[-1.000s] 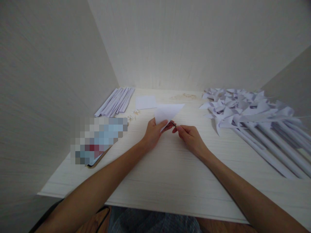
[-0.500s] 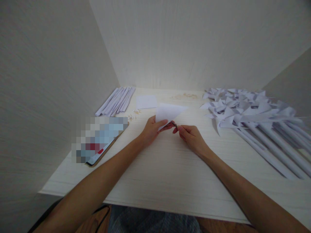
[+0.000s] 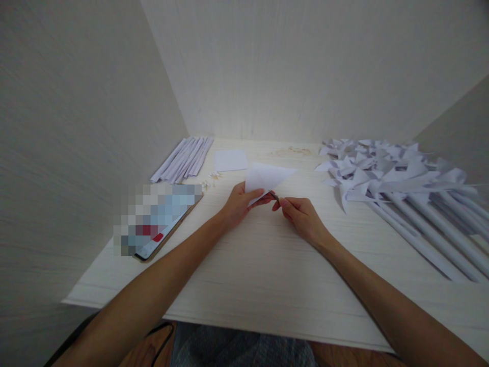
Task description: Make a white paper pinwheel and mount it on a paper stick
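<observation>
While a pale table (image 3: pixel 244 285) spans the view beneath both forearms, its right side bears the biggest group: paper pinwheels (image 3: pixel 397 171), heads overlapping, on long rolled paper rods (image 3: pixel 439 234). These look finished. At the left lies a device (image 3: pixel 178 209), mostly pixelated out, and beyond it a bundle of rolled paper tubes (image 3: pixel 185 160), apparently unused, with no heads on them. Midway between these groups, raised over the table, is the white sheet (image 3: pixel 267 175) in hand, tapering to a point on the right; it has no pinwheel form, so its shaping seems unfinished. The left hand (image 3: pixel 242 200) has its grip pinched on the sheet, thumb on top. The right hand's (image 3: pixel 300 211) grip is closed around a small dark tool (image 3: pixel 274 195) at the sheet's lower edge, too small to identify. Behind lies flat square paper (image 3: pixel 231 160), evidently unworked. Smallest are scraps (image 3: pixel 210 179) near the tubes.
</observation>
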Tool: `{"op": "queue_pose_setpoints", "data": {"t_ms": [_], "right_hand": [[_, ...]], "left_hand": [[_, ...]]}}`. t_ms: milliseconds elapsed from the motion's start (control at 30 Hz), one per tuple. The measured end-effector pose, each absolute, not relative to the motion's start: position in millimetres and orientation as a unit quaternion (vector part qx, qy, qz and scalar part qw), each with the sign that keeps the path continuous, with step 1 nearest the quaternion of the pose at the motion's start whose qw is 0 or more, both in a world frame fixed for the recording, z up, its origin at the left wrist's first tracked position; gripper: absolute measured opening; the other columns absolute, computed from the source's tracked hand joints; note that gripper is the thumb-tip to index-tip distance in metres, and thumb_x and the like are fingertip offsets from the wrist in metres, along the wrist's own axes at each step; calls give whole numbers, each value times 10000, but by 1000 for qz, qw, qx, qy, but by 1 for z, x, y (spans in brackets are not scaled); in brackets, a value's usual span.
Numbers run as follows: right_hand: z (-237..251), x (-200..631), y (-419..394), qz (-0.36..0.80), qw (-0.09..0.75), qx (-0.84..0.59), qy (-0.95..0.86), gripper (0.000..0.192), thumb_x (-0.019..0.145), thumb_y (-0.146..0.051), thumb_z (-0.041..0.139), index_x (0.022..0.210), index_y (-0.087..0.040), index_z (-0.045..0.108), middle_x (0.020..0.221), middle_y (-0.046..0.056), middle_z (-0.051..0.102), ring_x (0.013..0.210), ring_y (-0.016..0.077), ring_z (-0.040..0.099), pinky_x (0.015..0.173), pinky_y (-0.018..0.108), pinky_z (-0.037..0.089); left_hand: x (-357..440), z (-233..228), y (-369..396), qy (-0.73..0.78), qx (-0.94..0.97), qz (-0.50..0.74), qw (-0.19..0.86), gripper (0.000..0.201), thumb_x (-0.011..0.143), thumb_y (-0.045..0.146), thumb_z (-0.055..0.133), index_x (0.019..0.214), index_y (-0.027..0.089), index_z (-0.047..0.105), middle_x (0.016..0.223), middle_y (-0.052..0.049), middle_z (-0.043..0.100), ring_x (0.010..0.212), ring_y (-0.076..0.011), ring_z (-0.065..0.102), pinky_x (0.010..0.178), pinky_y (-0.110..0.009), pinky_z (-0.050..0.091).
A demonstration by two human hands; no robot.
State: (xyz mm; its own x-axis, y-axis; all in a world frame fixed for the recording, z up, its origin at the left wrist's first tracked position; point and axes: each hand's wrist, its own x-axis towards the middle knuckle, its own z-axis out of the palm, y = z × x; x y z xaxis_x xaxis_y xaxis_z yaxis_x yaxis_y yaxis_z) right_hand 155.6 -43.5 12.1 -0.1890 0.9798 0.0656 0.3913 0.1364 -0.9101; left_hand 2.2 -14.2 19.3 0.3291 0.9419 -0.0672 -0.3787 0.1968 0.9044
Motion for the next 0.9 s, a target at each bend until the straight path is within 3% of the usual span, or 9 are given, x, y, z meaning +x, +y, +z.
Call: {"op": "queue_pose_setpoints", "data": {"t_ms": [900], "right_hand": [[11,156,-44,364,359,-531,-676,436,788,-442,347,660,-117,609,428,-59,261,403,73,243,423,230,173]], "left_hand": [[2,19,-14,326,424,471,701,119,601,168,625,702,105,639,690,-53,671,668,-148,616,777,-338,461]]}}
